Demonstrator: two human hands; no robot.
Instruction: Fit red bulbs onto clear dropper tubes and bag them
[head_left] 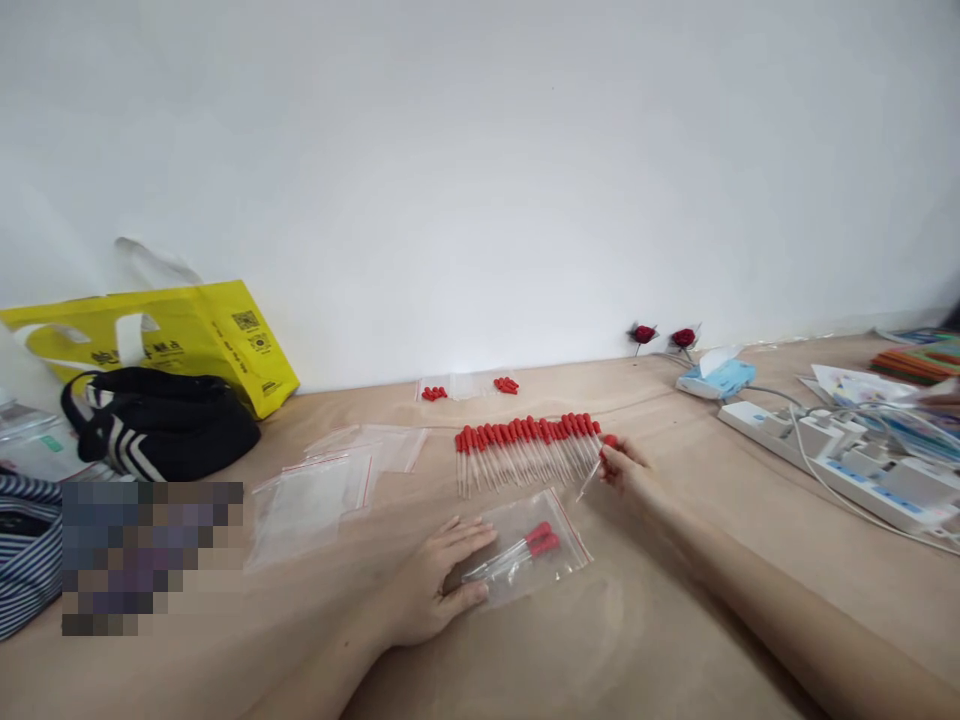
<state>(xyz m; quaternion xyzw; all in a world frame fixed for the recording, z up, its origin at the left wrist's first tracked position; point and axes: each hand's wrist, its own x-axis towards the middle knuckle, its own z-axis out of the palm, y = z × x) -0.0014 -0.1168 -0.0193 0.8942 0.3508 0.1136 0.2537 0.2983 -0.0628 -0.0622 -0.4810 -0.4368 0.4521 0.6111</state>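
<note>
My right hand (627,472) pinches a dropper with a red rubber bulb (610,441); its clear stem slants down to the left, above the table and beside the row's right end. A long row of similar red-bulbed droppers (525,445) lies side by side on the table. In front of the row is a clear zip bag (566,565) with at least two red-bulbed droppers (541,540) inside, bulbs toward the red-striped mouth. My left hand (450,575) rests at the bag's closed left end, its fingers spread, thumb and fingertips touching the plastic.
Flat zip bags (315,500) lie to the left. Bags with small red bulbs (435,393) lie by the wall. A yellow tote (187,340) and black bag (180,425) stand far left. A power strip (840,465), tissue pack (716,378) and two dark red artificial roses (683,339) are at right.
</note>
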